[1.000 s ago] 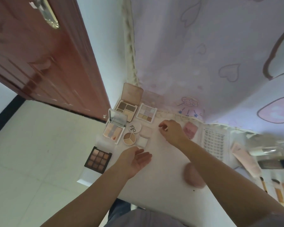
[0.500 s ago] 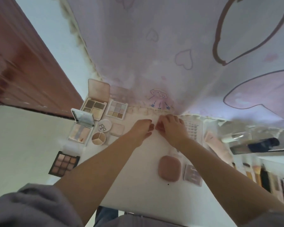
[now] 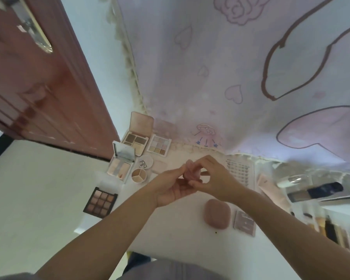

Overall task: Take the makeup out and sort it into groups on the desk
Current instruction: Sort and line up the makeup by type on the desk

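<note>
Both hands meet at frame centre over the worktop (image 3: pixel 170 229): left hand (image 3: pixel 170 188) palm up, right hand (image 3: pixel 216 178) curled over from the right. Head view: pinched between their fingertips is a small pink item (image 3: pixel 191 171), held clear of the surface; too blurred to name, long axis unreadable. I judge it equally near both hands. Palette group sits left of the hands: dark palette (image 3: pixel 100 202), mirrored compact (image 3: pixel 121 161), round pot (image 3: pixel 138 175), pastel palette (image 3: pixel 159 145). Pink pouch (image 3: pixel 216 216) lies lower right, well apart. Printed cloth (image 3: pixel 230 77) backs the worktop; door (image 3: pixel 38 87) upper left.
</note>
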`<state>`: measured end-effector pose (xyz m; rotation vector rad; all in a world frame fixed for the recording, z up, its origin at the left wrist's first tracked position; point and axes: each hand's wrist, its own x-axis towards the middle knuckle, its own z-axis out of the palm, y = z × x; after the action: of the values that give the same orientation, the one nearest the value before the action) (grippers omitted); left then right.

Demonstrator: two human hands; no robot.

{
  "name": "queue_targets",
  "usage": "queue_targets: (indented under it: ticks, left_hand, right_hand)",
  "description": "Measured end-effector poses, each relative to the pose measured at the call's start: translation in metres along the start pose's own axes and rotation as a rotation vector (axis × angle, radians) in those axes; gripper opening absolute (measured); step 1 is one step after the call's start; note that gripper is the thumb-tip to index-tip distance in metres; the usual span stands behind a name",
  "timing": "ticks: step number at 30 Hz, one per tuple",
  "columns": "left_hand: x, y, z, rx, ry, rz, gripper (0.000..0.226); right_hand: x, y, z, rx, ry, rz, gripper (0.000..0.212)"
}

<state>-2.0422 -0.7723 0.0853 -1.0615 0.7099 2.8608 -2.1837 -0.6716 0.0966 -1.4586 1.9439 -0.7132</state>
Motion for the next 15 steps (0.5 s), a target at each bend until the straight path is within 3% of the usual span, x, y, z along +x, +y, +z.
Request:
queue_targets:
  ticks: [6, 8, 10, 13, 15]
  left_hand:
    - [-0.029, 0.006, -0.016, -0.062, 0.039, -0.025, 0.035]
    - [-0.032, 0.007, -0.019, -0.111, 0.032, -0.048, 0.038]
    - [-0.028, 0.008, -0.020, -0.154, 0.021, -0.050, 0.040]
    - [-0.014, 0.008, -0.021, -0.220, 0.034, -0.039, 0.042]
    - [0.000, 0.007, -0.021, -0.262, 0.083, -0.027, 0.039]
  right_hand:
    - [0.010, -0.020, -0.007, 0.241, -0.145, 0.120, 0.018]
    - [0.017, -0.022, -0.010, 0.443, -0.099, 0.226, 0.011]
    - [0.022, -0.017, -0.009, 0.605, -0.015, 0.307, 0.020]
    - [0.028, -0.007, 0.004, 0.570, 0.079, 0.323, 0.008]
    - [0.040, 0.004, 0.010, 0.442, 0.137, 0.350, 0.011]
